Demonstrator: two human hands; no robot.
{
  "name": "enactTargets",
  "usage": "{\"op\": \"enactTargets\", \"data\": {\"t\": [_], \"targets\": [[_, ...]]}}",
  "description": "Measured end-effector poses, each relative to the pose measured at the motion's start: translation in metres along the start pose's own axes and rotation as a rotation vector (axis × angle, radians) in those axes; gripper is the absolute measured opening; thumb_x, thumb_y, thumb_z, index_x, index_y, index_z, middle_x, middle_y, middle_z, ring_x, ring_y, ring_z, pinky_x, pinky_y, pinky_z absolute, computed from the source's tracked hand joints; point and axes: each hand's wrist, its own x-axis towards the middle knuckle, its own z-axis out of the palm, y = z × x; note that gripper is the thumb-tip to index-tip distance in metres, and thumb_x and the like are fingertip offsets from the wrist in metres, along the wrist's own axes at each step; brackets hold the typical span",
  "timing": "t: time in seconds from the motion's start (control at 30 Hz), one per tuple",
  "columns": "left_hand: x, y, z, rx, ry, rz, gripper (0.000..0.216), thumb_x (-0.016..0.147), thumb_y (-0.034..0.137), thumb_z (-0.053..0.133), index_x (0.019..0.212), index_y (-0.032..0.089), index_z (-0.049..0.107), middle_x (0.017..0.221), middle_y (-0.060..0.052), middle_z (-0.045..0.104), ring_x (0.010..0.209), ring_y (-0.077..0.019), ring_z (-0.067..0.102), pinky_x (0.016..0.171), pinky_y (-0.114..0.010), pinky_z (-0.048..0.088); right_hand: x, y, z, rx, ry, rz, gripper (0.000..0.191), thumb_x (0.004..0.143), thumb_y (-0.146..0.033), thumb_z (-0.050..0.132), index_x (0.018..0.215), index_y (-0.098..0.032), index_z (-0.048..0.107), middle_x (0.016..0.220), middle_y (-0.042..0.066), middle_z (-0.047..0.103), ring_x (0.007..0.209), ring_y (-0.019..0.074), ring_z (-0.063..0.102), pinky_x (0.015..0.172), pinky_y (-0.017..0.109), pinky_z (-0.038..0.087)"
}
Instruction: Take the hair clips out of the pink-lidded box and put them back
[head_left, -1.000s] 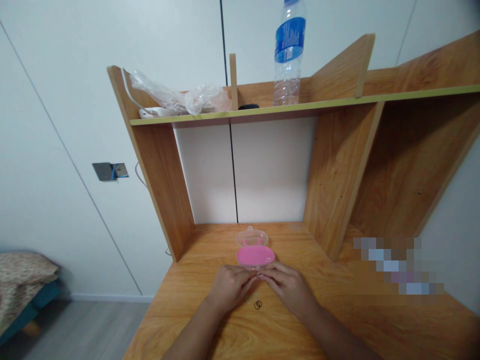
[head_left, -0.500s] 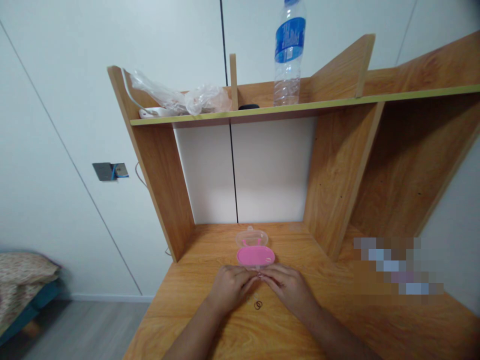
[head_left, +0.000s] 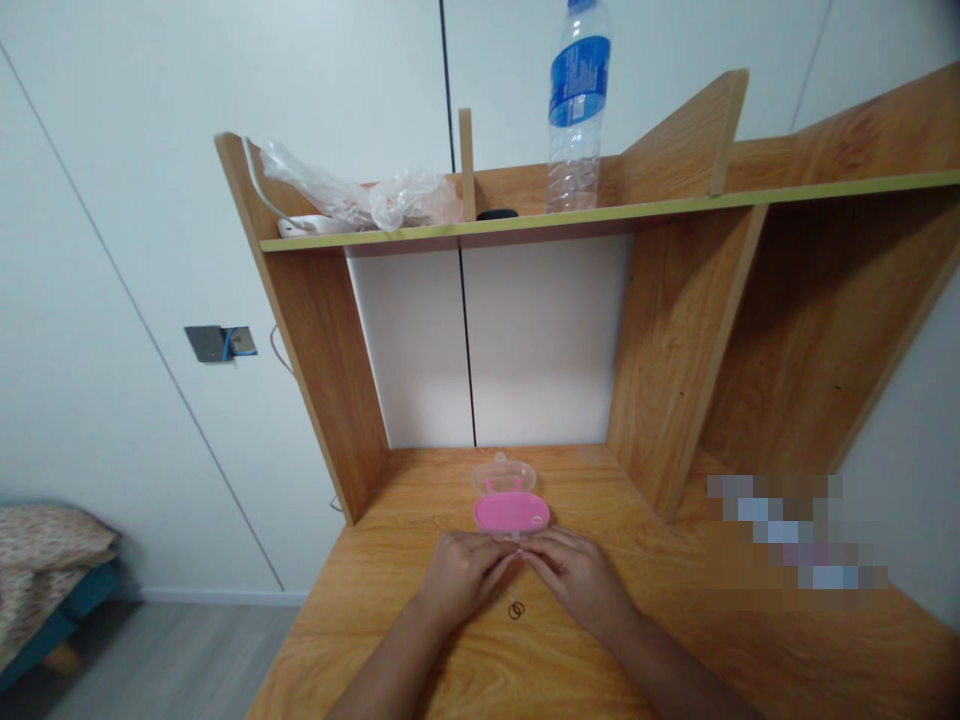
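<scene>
A small pink case (head_left: 511, 512) lies open on the wooden desk (head_left: 450, 660), its clear lid (head_left: 503, 473) folded back behind it. Just in front of the case my left hand (head_left: 461, 577) and my right hand (head_left: 579, 578) meet fingertip to fingertip. Both pinch something tiny between them that I cannot make out. A small dark ring (head_left: 515, 609) lies on the desk between my wrists, touching neither hand.
A shelf (head_left: 600, 213) above the desk carries a water bottle (head_left: 576, 105), a crumpled plastic bag (head_left: 375, 198), a white power strip (head_left: 304, 224) and a small black object (head_left: 497, 213). Wooden side panels close the desk left and right. A bed (head_left: 45, 570) stands at far left.
</scene>
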Motion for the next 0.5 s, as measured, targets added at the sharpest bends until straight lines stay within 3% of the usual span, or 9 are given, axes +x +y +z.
{"op": "enactTargets", "data": {"t": [0.5], "targets": [[0.0015, 0.0011, -0.0036, 0.022, -0.026, -0.059, 0.018, 0.100, 0.026, 0.056, 0.107, 0.022, 0.072, 0.087, -0.007, 0.076, 0.073, -0.0180, 0.071, 0.068, -0.028, 0.056, 0.0022, -0.0062, -0.0046, -0.094, 0.001, -0.071, 0.022, 0.100, -0.021, 0.059, 0.118, -0.026, 0.072, 0.112, 0.005, 0.078, 0.100, 0.0211, 0.074, 0.093, 0.034, 0.059]]}}
